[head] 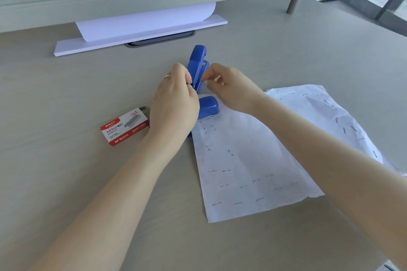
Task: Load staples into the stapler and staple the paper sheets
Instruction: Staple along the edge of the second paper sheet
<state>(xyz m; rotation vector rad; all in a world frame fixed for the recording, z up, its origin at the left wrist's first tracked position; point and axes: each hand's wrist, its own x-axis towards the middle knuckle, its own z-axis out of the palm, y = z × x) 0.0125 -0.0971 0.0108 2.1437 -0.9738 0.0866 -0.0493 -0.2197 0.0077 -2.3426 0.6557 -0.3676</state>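
Loading looks like the step in hand, so I'd call this mid-task on the reload. The blue stapler (199, 77) sits on the desk (66, 182) with its top arm swung up and open, its near end resting at the top edge of a paper sheet (246, 171). The left hand (174, 103) is curled in against the left side of the open stapler, fingers pinched close at the magazine; whether there's a strip of staples in that pinch I can't tell, it's too small. The right hand (229, 88) is on the other side, thumb and forefinger drawn together near the rail, maybe on something tiny, can't make it out. The red-and-white staple box (125, 126) lies just left of the left wrist with its end open and staples poking out. The near sheet already carries loads of staples in rows, and so does a crumpled one (330, 112) to the right. At the back there's a clean paper stack (141, 33). Closing the stapler and more stapling seem left.
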